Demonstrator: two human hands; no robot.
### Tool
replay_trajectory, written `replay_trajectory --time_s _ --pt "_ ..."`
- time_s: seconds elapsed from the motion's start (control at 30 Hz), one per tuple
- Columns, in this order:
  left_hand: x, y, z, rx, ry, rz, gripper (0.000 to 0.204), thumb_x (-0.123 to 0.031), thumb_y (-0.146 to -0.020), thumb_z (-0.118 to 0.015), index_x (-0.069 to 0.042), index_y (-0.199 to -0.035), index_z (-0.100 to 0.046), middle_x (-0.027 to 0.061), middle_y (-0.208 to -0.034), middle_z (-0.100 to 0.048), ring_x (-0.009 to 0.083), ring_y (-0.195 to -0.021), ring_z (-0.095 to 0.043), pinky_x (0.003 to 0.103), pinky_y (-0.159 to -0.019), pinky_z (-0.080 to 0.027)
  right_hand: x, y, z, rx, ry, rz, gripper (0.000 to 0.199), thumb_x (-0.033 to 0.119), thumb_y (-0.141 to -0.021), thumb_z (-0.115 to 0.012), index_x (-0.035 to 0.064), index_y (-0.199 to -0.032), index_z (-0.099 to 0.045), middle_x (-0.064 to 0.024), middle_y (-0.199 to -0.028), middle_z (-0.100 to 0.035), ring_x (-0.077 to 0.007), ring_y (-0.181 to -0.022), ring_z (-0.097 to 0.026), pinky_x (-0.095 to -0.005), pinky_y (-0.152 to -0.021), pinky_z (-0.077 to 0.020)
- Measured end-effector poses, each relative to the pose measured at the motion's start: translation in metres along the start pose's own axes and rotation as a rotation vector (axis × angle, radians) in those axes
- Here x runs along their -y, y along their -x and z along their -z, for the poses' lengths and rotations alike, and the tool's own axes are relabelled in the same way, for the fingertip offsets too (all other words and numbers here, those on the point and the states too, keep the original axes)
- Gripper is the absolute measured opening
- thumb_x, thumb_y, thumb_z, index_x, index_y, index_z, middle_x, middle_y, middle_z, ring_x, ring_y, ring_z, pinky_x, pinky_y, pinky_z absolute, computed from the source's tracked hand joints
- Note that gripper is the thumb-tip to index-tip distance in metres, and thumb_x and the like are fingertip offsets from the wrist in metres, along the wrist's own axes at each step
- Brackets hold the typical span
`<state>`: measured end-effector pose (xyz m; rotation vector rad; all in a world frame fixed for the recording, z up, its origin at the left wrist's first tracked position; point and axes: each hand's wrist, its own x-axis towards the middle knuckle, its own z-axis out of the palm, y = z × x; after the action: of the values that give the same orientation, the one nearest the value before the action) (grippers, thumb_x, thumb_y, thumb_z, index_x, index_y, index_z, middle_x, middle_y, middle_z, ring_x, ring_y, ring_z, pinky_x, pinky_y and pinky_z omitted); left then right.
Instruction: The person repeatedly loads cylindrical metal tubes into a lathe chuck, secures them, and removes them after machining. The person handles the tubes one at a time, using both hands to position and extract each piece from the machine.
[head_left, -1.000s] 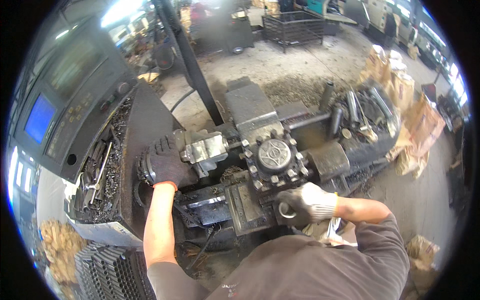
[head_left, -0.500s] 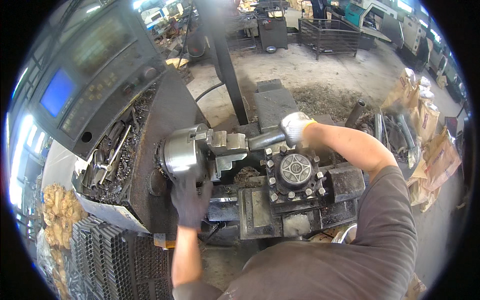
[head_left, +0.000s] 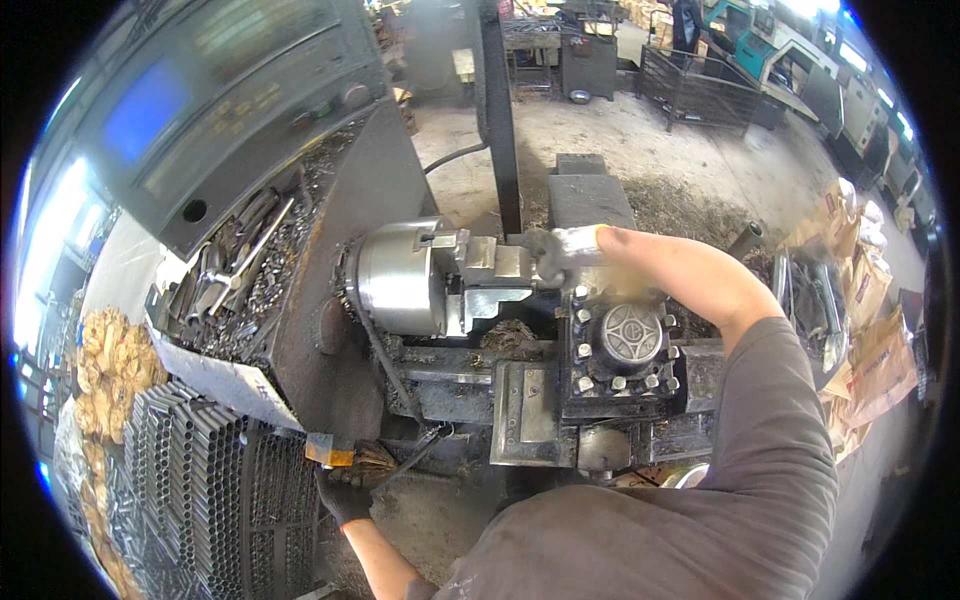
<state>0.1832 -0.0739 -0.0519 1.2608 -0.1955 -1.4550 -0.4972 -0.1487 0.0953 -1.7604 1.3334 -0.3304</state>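
My right hand (head_left: 568,256), in a pale glove with dark fingers, is closed at the mouth of the lathe chuck's jaws (head_left: 496,262). The metal tube it grips is hidden by the hand and the jaws. Left of the jaws is the shiny round chuck (head_left: 400,280). Low on the left, my left hand (head_left: 346,498) in a dark glove is curled at the lower end of a slanting metal lever (head_left: 408,462). Just above that hand are an orange tab (head_left: 340,458) and some brown bristles (head_left: 374,457).
The bolted tool post (head_left: 630,335) stands below my right forearm. Stacked metal tubes (head_left: 190,445) sit at lower left. Wrenches (head_left: 235,270) lie among chips on the machine's ledge, under the control panel (head_left: 235,110). Paper sacks (head_left: 875,370) line the right side.
My left hand has dropped from below the chuck to the lever at lower left. My right hand has closed in on the jaws, and the tube no longer shows between them.
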Motion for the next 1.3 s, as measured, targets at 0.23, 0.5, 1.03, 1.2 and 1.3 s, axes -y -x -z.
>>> replay_trajectory --time_s 0.23,0.5,1.03,1.2,1.3 --pt "-0.001 -0.033 0.034 0.186 -0.525 -0.392 0.015 -0.024 -0.088 -0.076 -0.012 -0.089 -0.067 0.0013 -0.078 -0.061 0.0232 -0.071 -0.060 0.039 -0.068 -0.050 0.053 -0.015 -0.011 -0.027 0.055 -0.044 0.060 0.023 -0.082 -0.077 0.0071 -0.136 -0.058 -0.0107 -0.099 -0.075 -0.0221 -0.077 -0.071 -0.0373 -0.064 -0.0533" --pt "0.001 0.014 0.013 -0.241 -0.953 -0.774 0.045 -0.030 -0.100 -0.070 0.000 -0.134 -0.061 0.0212 -0.125 -0.068 0.0328 -0.110 -0.068 0.046 -0.094 -0.055 0.151 0.113 -0.050 -0.866 0.440 -0.318 0.081 0.024 -0.089 -0.078 0.0083 -0.161 -0.044 -0.0221 -0.132 -0.073 -0.0286 -0.106 -0.078 -0.0402 -0.091 -0.0629" --pt "-0.120 0.113 -0.461 0.133 -1.569 -1.544 0.080 -0.034 -0.100 -0.060 -0.008 -0.167 -0.025 0.0287 -0.130 -0.069 0.0480 -0.115 -0.070 0.058 -0.098 -0.054 -0.182 0.500 -0.374 -1.721 0.100 -0.928 0.038 0.025 -0.096 -0.070 -0.0020 -0.123 -0.072 -0.0210 -0.108 -0.077 -0.0332 -0.091 -0.071 -0.0422 -0.085 -0.0562" --pt "-0.138 0.086 -0.538 0.011 -1.859 -1.296 0.085 -0.040 -0.099 -0.062 -0.016 -0.169 -0.022 0.0273 -0.135 -0.068 0.0467 -0.118 -0.070 0.058 -0.097 -0.056 -0.294 0.538 -0.554 -0.238 0.646 -1.123 0.019 0.030 -0.079 -0.078 0.0142 -0.091 -0.079 -0.0110 -0.088 -0.078 -0.0310 -0.086 -0.075 -0.0416 -0.072 -0.0580" --pt "-0.114 0.095 -0.513 0.060 -1.615 -1.598 0.083 -0.044 -0.101 -0.060 -0.015 -0.169 -0.023 0.0294 -0.134 -0.068 0.0457 -0.116 -0.071 0.058 -0.095 -0.055 -0.270 0.502 -0.613 -0.078 -0.045 -1.182 0.018 0.029 -0.080 -0.078 0.0142 -0.091 -0.079 -0.0108 -0.089 -0.078 -0.0309 -0.086 -0.076 -0.0422 -0.072 -0.0581"
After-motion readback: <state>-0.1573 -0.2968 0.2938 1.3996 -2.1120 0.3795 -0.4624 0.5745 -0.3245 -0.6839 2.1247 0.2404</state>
